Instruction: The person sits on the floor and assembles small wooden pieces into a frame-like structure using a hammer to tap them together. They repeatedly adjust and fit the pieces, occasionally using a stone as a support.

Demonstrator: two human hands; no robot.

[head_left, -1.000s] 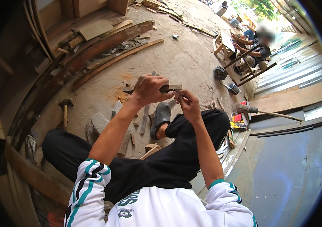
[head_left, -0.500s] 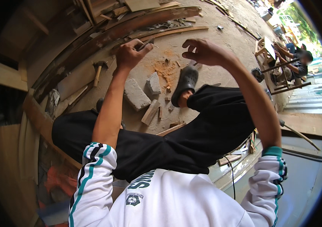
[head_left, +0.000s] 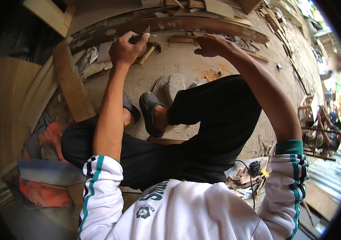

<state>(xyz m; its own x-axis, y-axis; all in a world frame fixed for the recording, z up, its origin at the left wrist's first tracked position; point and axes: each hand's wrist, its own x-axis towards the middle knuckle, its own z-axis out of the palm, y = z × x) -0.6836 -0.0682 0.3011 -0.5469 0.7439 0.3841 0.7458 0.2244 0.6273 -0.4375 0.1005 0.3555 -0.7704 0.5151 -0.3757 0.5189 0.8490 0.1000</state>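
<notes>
My left hand [head_left: 125,50] is raised ahead of me, fingers closed around a small dark pointed piece [head_left: 147,29]. A thin shiny tip, like a nail or pin, sticks out beside my thumb; its exact kind is too small to tell. Held up to the right, my right hand [head_left: 212,45] has loosely bent fingers, somewhat apart, with nothing visible in them. Below and just right of my left hand, a hammer [head_left: 148,54] with a wooden handle lies on the floor. Behind my right hand in the picture is a wooden strip [head_left: 182,39] on the floor.
A long brown beam [head_left: 202,26] and scrap boards lie across the far side. A grey block [head_left: 175,86] and orange sawdust [head_left: 210,75] are on the floor by my dark clogs [head_left: 150,108]. Red cloth [head_left: 44,194] lies left. Another person [head_left: 330,130] sits far right.
The view has turned rightward, shifting the floor scene. My feet are now close together, the right one drawn back left. My right hand's fingers are more bent; my left keeps its hold.
</notes>
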